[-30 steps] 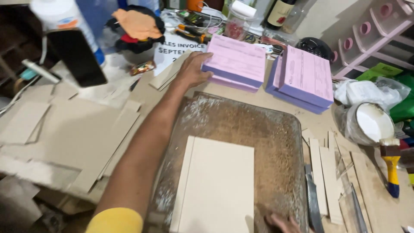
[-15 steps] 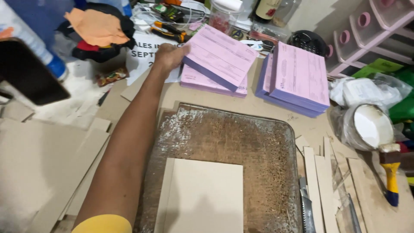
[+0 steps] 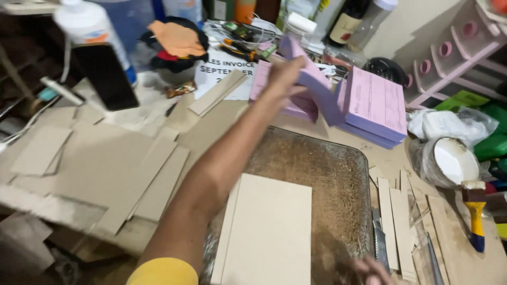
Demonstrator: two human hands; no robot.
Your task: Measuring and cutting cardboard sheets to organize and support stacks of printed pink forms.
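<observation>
My left hand (image 3: 285,75) reaches across the table and grips a thick pink pad of paper (image 3: 316,84), lifted and tilted on edge above another pink pad (image 3: 296,108). A second pink stack (image 3: 374,105) lies flat to its right. In front of me a glue-stained brown board (image 3: 338,179) carries a pale cardboard sheet (image 3: 268,232). Only the fingertips of my right hand (image 3: 374,270) show at the bottom edge, resting by the board's near right corner with nothing visible in them.
Cardboard offcuts (image 3: 121,169) cover the left of the table. Narrow card strips (image 3: 393,221) and a metal ruler (image 3: 379,243) lie right of the board. A bowl of white glue (image 3: 455,161), a yellow-handled brush (image 3: 475,216), a dark phone (image 3: 105,74) and bottles (image 3: 348,24) stand around.
My left hand has taken hold of the top pink pad and raised it off its stack, tilting it upright. My view has shifted and my right fingertips came into sight.
</observation>
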